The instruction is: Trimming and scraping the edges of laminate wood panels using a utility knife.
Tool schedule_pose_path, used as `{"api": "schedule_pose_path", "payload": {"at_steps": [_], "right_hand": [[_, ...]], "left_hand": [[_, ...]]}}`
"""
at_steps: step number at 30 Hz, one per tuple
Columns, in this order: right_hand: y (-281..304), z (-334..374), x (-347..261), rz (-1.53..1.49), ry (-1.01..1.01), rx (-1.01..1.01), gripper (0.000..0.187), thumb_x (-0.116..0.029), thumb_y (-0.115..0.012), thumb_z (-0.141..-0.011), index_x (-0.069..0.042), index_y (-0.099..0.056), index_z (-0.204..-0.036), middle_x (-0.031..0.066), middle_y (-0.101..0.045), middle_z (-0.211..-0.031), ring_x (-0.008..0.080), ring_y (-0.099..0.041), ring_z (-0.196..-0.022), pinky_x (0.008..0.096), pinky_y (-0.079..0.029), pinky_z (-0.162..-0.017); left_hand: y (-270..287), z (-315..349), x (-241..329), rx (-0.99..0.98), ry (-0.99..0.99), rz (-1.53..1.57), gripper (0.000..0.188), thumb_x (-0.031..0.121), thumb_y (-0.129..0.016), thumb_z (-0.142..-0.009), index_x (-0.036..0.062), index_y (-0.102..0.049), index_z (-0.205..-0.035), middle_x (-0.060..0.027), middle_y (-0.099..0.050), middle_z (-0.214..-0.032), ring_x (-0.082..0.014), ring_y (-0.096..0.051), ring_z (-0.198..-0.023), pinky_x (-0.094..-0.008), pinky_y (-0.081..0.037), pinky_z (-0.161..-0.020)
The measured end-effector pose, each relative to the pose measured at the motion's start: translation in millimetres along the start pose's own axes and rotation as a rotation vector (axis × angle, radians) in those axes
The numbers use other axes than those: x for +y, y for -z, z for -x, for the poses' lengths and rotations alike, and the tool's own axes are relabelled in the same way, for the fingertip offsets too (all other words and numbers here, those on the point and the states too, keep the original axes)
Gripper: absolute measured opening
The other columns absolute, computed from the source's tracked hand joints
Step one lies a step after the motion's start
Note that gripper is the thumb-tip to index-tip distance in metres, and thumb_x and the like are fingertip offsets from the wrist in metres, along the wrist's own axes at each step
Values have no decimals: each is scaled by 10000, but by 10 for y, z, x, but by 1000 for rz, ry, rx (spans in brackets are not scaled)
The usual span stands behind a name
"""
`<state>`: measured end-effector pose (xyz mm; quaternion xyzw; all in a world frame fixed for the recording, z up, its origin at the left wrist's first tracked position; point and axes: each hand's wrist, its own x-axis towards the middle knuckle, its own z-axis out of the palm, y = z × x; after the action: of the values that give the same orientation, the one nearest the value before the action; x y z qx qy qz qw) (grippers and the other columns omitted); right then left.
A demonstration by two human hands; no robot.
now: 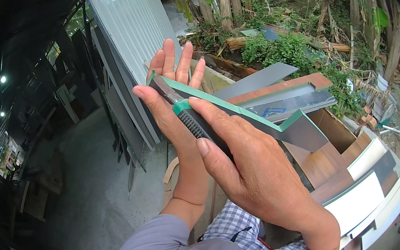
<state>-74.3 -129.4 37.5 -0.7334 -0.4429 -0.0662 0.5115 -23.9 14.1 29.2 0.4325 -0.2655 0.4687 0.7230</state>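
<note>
My right hand is wrapped around a hand tool with a ribbed black handle, a green band and a flat, dull metal blade. Its index finger lies forward along the tool near the band, with the thumb against the handle. The blade lies along the end of a dark, notched panel piece with a green edge. Behind that end, my left hand has its palm up and fingers stretched out and spread. Its thumb is on the near side of the blade. Whether the left palm bears the panel's weight, I cannot tell.
Stacked board offcuts in brown, white and grey lie at the right, beside an open cardboard box. A corrugated light sheet and tall panels lean at the left over the concrete floor. Plants grow beyond.
</note>
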Motion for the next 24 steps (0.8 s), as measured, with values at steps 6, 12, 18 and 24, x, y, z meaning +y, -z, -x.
{"api": "schedule_pose_path", "payload": {"at_steps": [6,12,18,24], "right_hand": [[-40,154,209,-36,-41,31,448,-167,-492,-870,-24,-402,-1285,185,-572,-889,325,-563,-824,392,-439,-730],[-41,485,446,-22,-214,38,469,-154,-489,-866,-41,-380,-1308,161,-552,-818,311,-546,-773,389,-430,-703],[-30,717,664,-58,-256,55,474,-171,-507,-865,-75,-384,-1313,150,-528,-794,314,-542,-694,396,-439,-625],[-29,839,467,-43,-202,64,550,-75,-567,-799,-92,-391,-1320,127,-513,-787,268,-529,-680,335,-448,-603]], "left_hand": [[-50,88,44,71,-13,-45,721,635,-248,-858,13,-382,-1197,-186,-375,-1329,-376,-337,-1248,-555,-280,-1014],[132,62,8,83,-162,-121,681,629,-290,-858,39,-448,-1157,-162,-421,-1310,-391,-367,-1230,-568,-273,-1013],[209,98,-28,59,-178,-127,667,628,-288,-858,55,-462,-1151,-161,-433,-1300,-407,-398,-1200,-573,-299,-1006],[154,152,-12,70,-180,-147,654,624,-278,-861,66,-468,-1143,-154,-446,-1292,-403,-440,-1165,-555,-345,-988]]}}
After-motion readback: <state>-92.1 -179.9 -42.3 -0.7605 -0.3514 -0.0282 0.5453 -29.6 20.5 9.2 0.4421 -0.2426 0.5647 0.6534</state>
